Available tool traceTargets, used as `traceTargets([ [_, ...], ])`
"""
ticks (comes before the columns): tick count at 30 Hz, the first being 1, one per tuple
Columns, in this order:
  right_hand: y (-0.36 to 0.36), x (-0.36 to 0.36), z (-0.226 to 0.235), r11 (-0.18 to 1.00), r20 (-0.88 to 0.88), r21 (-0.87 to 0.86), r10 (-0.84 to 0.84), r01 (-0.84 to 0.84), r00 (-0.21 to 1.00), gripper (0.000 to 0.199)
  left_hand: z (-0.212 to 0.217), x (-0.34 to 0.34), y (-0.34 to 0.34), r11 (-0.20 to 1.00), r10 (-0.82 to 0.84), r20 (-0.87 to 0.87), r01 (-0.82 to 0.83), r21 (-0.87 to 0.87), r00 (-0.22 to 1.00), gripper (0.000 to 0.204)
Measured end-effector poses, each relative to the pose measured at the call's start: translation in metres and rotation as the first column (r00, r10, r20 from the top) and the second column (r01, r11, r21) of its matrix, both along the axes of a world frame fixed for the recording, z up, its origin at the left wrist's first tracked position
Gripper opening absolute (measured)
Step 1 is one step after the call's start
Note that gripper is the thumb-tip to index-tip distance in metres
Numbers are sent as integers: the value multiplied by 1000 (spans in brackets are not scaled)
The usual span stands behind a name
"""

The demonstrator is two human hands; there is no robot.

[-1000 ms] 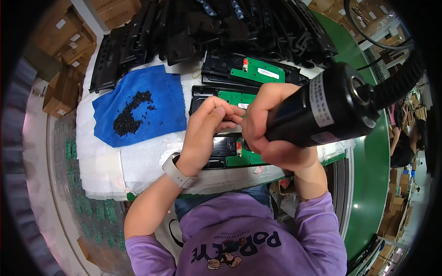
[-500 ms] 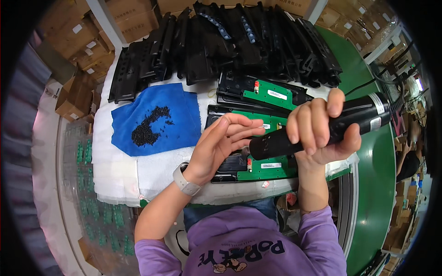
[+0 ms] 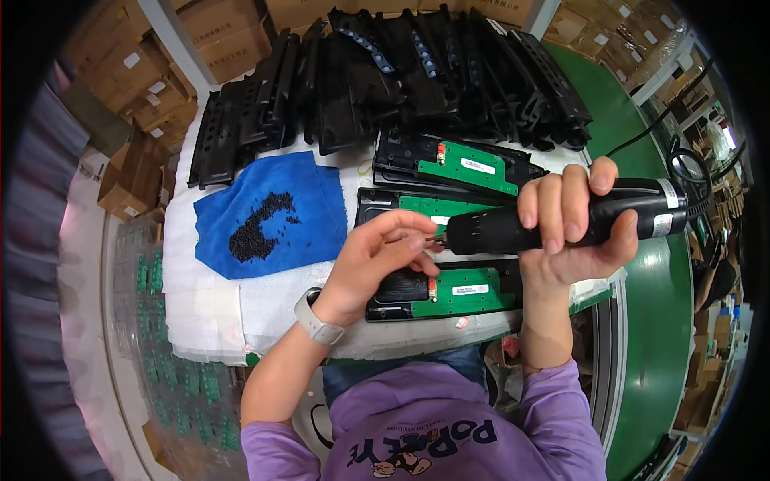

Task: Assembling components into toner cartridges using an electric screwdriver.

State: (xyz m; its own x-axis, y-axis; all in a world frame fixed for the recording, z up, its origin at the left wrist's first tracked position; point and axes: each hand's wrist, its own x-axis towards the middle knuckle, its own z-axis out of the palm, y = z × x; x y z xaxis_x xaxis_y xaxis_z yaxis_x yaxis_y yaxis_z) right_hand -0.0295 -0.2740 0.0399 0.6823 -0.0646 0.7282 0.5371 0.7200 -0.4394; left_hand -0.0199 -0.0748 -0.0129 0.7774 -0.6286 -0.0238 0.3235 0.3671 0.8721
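Black power driver [image 3: 489,231]: right of centre in the frame, lying crosswise with its nose to the left; a second ago it was tipped end-on over the panels, now it is held level above them.
Right grip [image 3: 571,210]: wrapped firmly round the driver's body; the hold looks much as it did half a second ago.
Left grip [image 3: 381,252]: at the centre, by the driver's nose; its fingers were spread there half a second ago, and are now drawn in around the thin bit [image 3: 437,239]; whether they pinch the bit itself or some small piece on it, one cannot tell.
What the change means: attention seems to have moved to the tool's tip; no fastening appears under way at this instant.
Green boards: three, in black panels, at centre and lower centre; the upper [image 3: 449,164] and lower [image 3: 469,301] show plainly; the middle [image 3: 413,204] is partly hidden by left grip and driver.
Blue cloth [image 3: 317,204]: left of centre, well apart from the driver; small black pieces [image 3: 253,240], probably screws, lie heaped on it.
Black plastic parts [image 3: 361,104]: piled across the top of the frame, on the white-covered tabletop [image 3: 200,276].
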Motion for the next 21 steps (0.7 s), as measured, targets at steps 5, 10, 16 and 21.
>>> traceTargets([
  [5, -10, -3, 5, 999, -30, 36, 12, -11, 999, 36, -2, -2, -1, 990, 27, 45, -33, 137, 999, 12],
  [10, -11, -6, 7, 999, -21, 30, 15, -15, 1000, 35, -5, -2, -1, 988, 30, 125, -48, 147, 992, 8],
  [16, -7, -4, 6, 997, -44, -54, 61, -63, 997, 34, -6, -6, 0, 962, 53, 245, -116, 249, 968, 7],
  [21, -6, -6, 7, 993, -140, -112, 26, -42, 990, 29, -1, -8, -2, 901, -13, 427, -174, 397, 904, 7],
])
